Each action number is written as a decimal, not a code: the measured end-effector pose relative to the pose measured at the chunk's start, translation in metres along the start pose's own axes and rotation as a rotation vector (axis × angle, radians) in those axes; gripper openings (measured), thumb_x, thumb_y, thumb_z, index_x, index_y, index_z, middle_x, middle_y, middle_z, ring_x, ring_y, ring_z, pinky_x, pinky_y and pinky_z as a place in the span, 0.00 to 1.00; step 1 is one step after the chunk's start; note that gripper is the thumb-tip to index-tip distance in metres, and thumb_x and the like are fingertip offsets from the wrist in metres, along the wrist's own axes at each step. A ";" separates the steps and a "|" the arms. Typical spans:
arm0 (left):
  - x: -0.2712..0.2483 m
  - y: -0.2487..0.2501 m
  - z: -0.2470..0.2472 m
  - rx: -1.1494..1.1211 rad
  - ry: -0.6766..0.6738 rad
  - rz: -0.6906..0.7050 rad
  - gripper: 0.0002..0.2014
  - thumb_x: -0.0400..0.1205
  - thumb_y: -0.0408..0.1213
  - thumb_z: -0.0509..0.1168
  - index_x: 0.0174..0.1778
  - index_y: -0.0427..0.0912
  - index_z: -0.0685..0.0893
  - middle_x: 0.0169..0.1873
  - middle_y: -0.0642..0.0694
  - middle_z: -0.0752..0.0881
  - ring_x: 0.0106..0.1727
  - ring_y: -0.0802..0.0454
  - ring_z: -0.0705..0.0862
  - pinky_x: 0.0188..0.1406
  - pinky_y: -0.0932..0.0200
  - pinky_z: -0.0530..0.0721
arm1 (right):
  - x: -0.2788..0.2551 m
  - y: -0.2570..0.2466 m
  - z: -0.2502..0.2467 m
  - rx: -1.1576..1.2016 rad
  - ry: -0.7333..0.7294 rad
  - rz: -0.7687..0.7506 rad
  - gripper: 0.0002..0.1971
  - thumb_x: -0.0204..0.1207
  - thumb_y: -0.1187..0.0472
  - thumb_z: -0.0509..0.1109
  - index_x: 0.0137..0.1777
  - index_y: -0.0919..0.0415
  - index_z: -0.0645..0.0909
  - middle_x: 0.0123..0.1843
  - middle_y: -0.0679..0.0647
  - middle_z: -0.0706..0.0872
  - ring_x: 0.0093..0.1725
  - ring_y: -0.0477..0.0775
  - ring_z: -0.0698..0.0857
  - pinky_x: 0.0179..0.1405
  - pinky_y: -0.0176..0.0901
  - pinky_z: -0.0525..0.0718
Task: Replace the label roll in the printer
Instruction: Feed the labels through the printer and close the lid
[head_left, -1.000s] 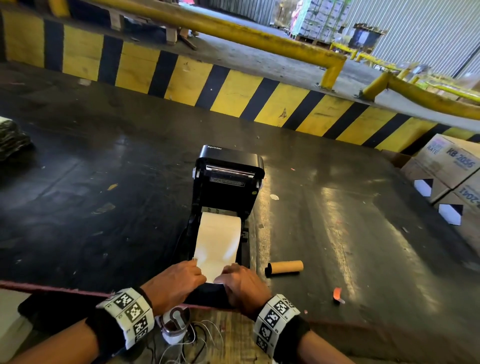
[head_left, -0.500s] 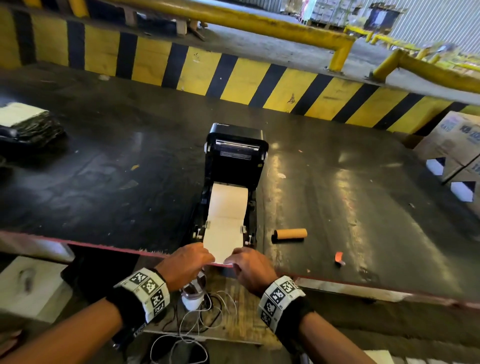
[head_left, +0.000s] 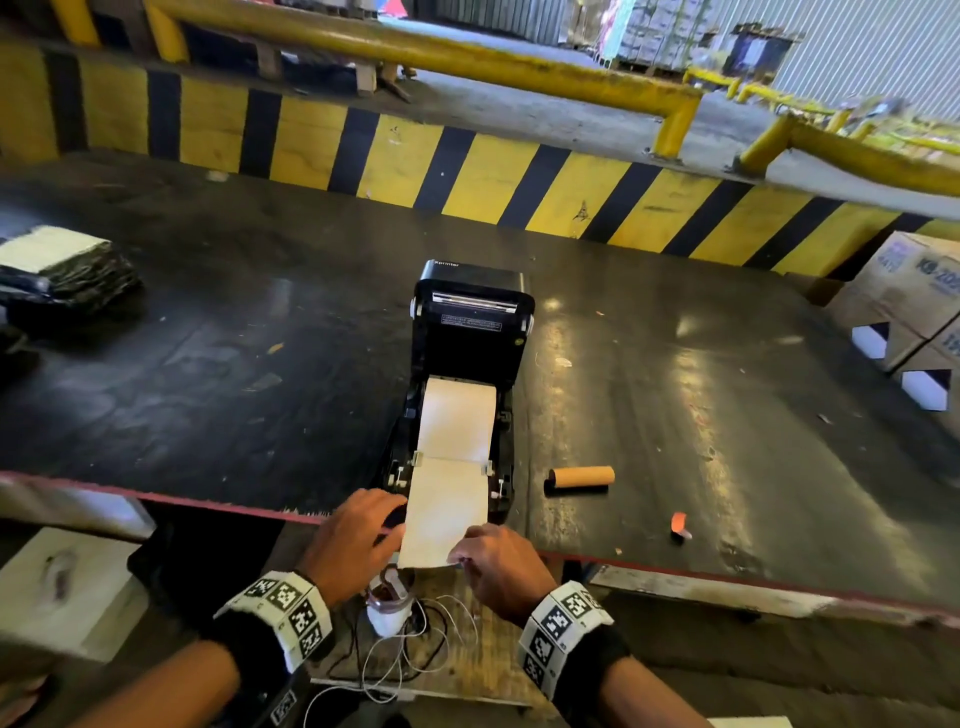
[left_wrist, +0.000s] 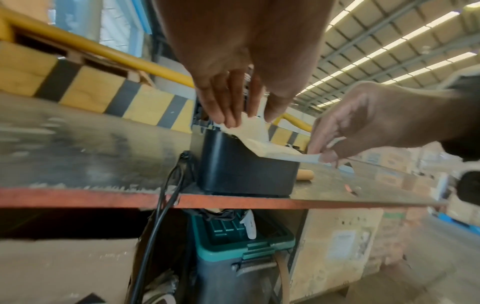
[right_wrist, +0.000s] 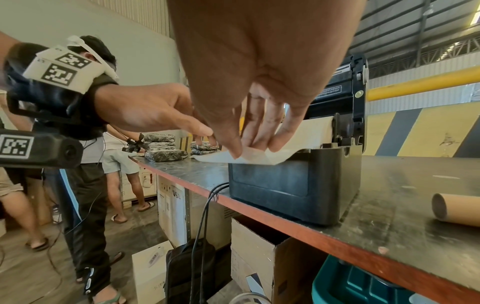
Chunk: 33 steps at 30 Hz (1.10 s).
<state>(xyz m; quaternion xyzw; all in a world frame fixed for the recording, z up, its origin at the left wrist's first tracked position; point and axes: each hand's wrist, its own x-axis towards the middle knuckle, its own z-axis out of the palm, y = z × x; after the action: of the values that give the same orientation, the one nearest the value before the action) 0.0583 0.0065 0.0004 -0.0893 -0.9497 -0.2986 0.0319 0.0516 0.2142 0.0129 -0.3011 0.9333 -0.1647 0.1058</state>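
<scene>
The black printer stands on the dark table near its front edge, lid raised. A white label strip runs from the roll bay out over the printer's front and past the table edge. My left hand holds the strip's left edge, fingers nearly straight. My right hand pinches the strip's near right corner between thumb and fingers. An empty brown cardboard core lies on the table just right of the printer.
An orange scrap lies near the front edge. Wrapped bundles sit far left, cardboard boxes far right, a yellow-black barrier behind. Cables and a green toolbox are under the table. People stand left.
Both hands have drawn the label strip out of the printer toward me, from the printer's front to beyond the table edge. The view has backed away.
</scene>
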 end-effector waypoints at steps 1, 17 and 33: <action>0.005 -0.005 0.001 -0.022 0.012 -0.090 0.20 0.82 0.40 0.64 0.70 0.40 0.76 0.66 0.42 0.81 0.66 0.46 0.78 0.66 0.50 0.78 | 0.002 0.002 0.002 -0.002 -0.015 0.000 0.12 0.78 0.61 0.63 0.56 0.61 0.86 0.55 0.60 0.87 0.54 0.62 0.83 0.54 0.51 0.80; 0.047 -0.041 0.006 -0.160 -0.207 -0.284 0.08 0.82 0.45 0.63 0.38 0.48 0.80 0.32 0.51 0.85 0.35 0.56 0.85 0.39 0.56 0.83 | 0.128 0.064 -0.133 -0.116 0.577 -0.018 0.17 0.76 0.63 0.69 0.65 0.62 0.81 0.60 0.60 0.86 0.59 0.61 0.83 0.60 0.56 0.81; 0.152 0.007 -0.073 0.109 0.190 0.093 0.26 0.82 0.46 0.62 0.75 0.40 0.70 0.74 0.40 0.75 0.75 0.44 0.72 0.73 0.45 0.72 | 0.176 0.082 -0.179 -0.170 0.419 0.255 0.26 0.85 0.50 0.54 0.80 0.61 0.61 0.84 0.56 0.61 0.82 0.54 0.59 0.79 0.52 0.56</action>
<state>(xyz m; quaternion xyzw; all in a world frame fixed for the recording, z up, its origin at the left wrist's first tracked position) -0.0892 -0.0069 0.0810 -0.1024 -0.9520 -0.2519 0.1403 -0.1847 0.2152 0.1309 -0.1483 0.9757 -0.1297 -0.0955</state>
